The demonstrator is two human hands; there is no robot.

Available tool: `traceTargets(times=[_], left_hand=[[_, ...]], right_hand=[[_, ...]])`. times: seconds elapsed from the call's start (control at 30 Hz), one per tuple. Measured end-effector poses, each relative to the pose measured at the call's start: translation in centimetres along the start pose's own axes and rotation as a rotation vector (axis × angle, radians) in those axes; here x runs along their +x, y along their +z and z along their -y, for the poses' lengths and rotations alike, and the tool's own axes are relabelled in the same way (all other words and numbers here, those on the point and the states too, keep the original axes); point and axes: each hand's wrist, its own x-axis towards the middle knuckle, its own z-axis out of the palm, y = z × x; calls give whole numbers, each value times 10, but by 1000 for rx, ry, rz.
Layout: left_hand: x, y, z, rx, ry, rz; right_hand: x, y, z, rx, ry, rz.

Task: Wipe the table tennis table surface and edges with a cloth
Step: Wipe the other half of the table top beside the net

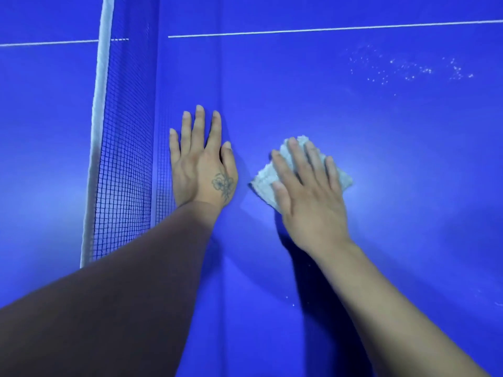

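Cloth (275, 183), pale and folded, lies flat on the blue table (381, 159) to the right of the net (122, 159), well apart from it. My right hand (307, 191) presses down on the cloth with straight, slightly spread fingers, covering most of it. My left hand (201, 161) rests flat on the table just beside the net, fingers straight, holding nothing. White specks (408, 69) dot the table farther right of the net, beyond the cloth.
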Motion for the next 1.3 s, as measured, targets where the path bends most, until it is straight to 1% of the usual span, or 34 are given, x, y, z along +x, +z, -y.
traceTargets(times=[0.07, 0.17, 0.27, 0.37, 0.47, 0.53, 0.63, 0.7, 0.8, 0.93, 1.03, 1.1, 1.17, 1.3], left_hand=[[0, 0, 1, 0, -4, 3], [-2, -1, 0, 3, 4, -3], [-3, -1, 0, 0, 11, 4], [-4, -4, 2, -46, 14, 9], [-12, -8, 4, -113, 21, -18], [-30, -15, 3, -136, -15, -41], [-79, -28, -1, -134, -87, -56], [-114, -31, 1, -98, -111, -28], [-147, -29, 1, -28, -137, 55], [-144, -24, -1, 42, -160, 87], [-145, -22, -1, 49, -161, 74], [-145, -21, -1, 32, -158, 62], [-145, -21, -1, 12, -164, 45], [-144, -21, -1, -14, -154, 26]], right_hand=[[0, -6, -26, 4, 62, -5], [27, -12, -51, 13, 193, -33], [61, -7, -36, -2, 284, -26], [72, -2, 4, 2, 201, -5], [47, 5, 32, -1, 103, -27], [21, 11, 38, -9, 53, -48], [-9, 14, 32, -2, -2, -54], [-23, 12, 23, 2, -19, -56], [-33, 6, 1, 20, 14, -65], [-18, 0, -23, 25, 149, -49], [7, 2, -13, 11, 263, -74], [24, 4, 6, 20, 300, -70], [32, 7, 27, 20, 273, -65], [13, 14, 57, 38, 114, -66]])
